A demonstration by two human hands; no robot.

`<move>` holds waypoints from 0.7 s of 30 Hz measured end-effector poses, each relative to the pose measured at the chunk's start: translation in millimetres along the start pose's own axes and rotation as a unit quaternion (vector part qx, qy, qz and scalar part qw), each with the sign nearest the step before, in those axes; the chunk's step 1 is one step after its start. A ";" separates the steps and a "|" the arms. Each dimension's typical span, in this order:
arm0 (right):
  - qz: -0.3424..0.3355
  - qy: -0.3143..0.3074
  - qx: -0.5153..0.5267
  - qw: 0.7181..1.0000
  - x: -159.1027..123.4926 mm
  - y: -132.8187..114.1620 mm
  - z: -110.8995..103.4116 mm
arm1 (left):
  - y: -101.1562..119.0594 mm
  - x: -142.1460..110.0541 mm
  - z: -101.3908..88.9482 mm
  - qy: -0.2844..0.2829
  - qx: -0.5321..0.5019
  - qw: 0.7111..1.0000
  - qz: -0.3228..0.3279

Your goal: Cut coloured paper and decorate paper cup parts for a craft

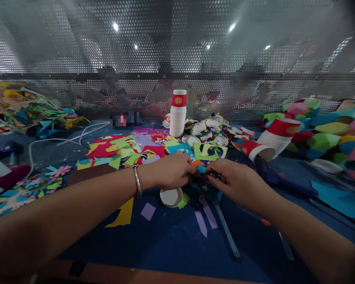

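My left hand (175, 172), with a silver bangle at the wrist, reaches in over the middle of the table with fingers bent together. Facing it, my right hand (235, 179) has its thumb and fingers curled inward. Bits of blue paper (200, 169) show in the gap between the two hands; what the fingertips grip there is dark and hard to make out. Just below my left hand lies a cut-off white cup base (171, 198) beside green paper scraps (184, 201). A pen (228, 230) lies below my right hand, close to purple paper strips (201, 223).
Colourful paper scraps (115, 149) spread behind my hands. Stacked paper cups (177, 118) stand before a perforated metal screen (195, 55). A dark blue glue gun (284, 182) lies at right, near tipped cups (278, 136). Paper flowers (44, 183) lie at left.
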State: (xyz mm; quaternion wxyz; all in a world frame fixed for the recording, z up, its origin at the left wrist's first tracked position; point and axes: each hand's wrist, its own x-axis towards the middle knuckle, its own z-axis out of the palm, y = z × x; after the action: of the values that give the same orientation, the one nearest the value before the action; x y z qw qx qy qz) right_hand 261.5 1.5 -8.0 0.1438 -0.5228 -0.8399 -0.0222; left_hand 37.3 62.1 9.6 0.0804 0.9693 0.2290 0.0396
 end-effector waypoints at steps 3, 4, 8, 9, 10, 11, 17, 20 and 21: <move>0.003 0.000 0.020 1.000 -0.9 -0.1 -2.8 | -5.2 9.2 -0.8 -0.001 0.031 0.999 -0.021; 0.005 0.001 0.025 1.000 -0.8 -0.6 -3.8 | -8.1 11.1 -0.7 0.007 0.036 0.999 -0.030; 0.011 0.004 0.033 0.999 0.4 -2.4 -8.3 | -16.8 14.9 0.3 0.025 0.023 0.998 -0.061; 0.013 0.006 0.034 0.999 0.8 -2.6 -9.4 | -17.4 15.3 0.3 0.021 0.018 0.997 -0.065; 0.016 0.008 0.037 0.999 1.0 -2.6 -10.3 | -17.3 15.7 0.1 0.017 0.013 0.997 -0.069; 0.019 0.012 0.042 0.999 1.2 -2.4 -11.2 | -16.8 16.3 -0.3 0.013 0.011 0.997 -0.072; 0.030 0.021 0.064 0.997 0.0 -0.5 -13.6 | -12.0 25.2 -2.4 0.006 0.000 0.991 -0.137; 0.029 0.025 0.069 0.997 -0.3 0.2 -13.6 | -11.8 33.1 -2.7 0.004 -0.020 0.987 -0.162; 0.027 0.026 0.070 0.997 -0.3 0.5 -13.4 | -12.2 35.8 -2.8 0.000 -0.027 0.986 -0.167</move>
State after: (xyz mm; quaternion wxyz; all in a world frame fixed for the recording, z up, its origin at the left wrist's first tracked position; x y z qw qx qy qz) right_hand 265.0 -1.0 4.7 0.2023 -0.5335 -0.8208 0.0269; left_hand 63.5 89.3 11.7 0.1118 0.9150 0.3863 0.0318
